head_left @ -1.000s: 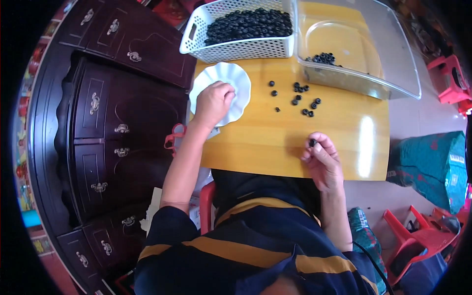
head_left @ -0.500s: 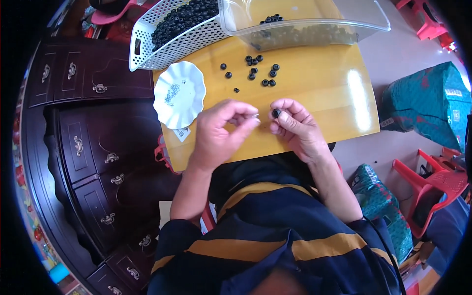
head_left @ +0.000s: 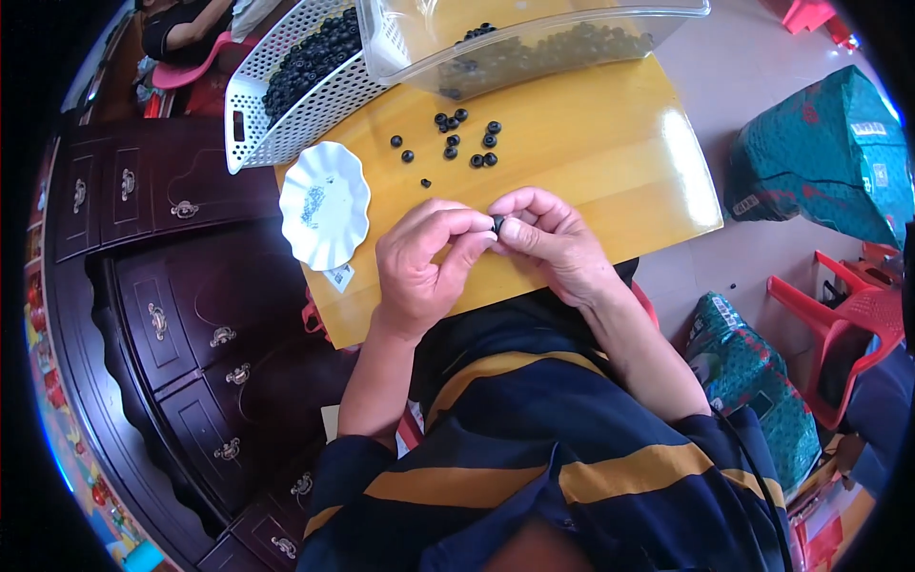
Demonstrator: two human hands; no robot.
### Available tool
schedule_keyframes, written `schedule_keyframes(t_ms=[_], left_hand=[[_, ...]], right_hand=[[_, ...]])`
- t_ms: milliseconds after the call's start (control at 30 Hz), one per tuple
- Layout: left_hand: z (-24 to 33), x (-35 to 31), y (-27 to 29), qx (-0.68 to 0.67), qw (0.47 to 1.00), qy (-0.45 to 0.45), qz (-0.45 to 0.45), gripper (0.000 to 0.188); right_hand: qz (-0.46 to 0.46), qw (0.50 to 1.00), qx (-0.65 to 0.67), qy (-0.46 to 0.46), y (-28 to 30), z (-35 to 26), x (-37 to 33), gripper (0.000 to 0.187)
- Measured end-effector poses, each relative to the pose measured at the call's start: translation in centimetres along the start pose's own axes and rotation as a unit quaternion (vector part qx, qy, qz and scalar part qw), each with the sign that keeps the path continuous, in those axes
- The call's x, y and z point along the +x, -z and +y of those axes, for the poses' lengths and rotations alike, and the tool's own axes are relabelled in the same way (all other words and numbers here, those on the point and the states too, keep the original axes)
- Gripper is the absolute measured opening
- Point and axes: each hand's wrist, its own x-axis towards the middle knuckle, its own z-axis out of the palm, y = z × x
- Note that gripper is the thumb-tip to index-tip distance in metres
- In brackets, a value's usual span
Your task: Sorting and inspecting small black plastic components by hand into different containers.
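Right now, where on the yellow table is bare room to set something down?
The right side of the yellow table, beyond the loose black rings, is bare. The left part is crowded by the white dish, white basket and clear bin.

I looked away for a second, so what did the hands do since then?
The left hand came off the white dish and the right hand lifted from the table. Both now meet, pinching one small black ring together. The loose rings, basket and clear tub stayed put.
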Motion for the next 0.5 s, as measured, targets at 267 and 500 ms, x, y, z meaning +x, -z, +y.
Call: schedule_keyframes(t_ms=[267,500], left_hand=[[-0.1,0.0,0.0,-0.092,0.993,0.058,-0.034,0.014],[-1.6,-2.3,0.7,-0.364,0.904,0.209,-0.079,0.020]], right_hand=[[0.000,0.999,0.040,0.001,-0.1,-0.2,-0.2,0.016],[-0.064,0.994,-0.049,-0.076,-0.4,-1.1,-0.8,0.016]])
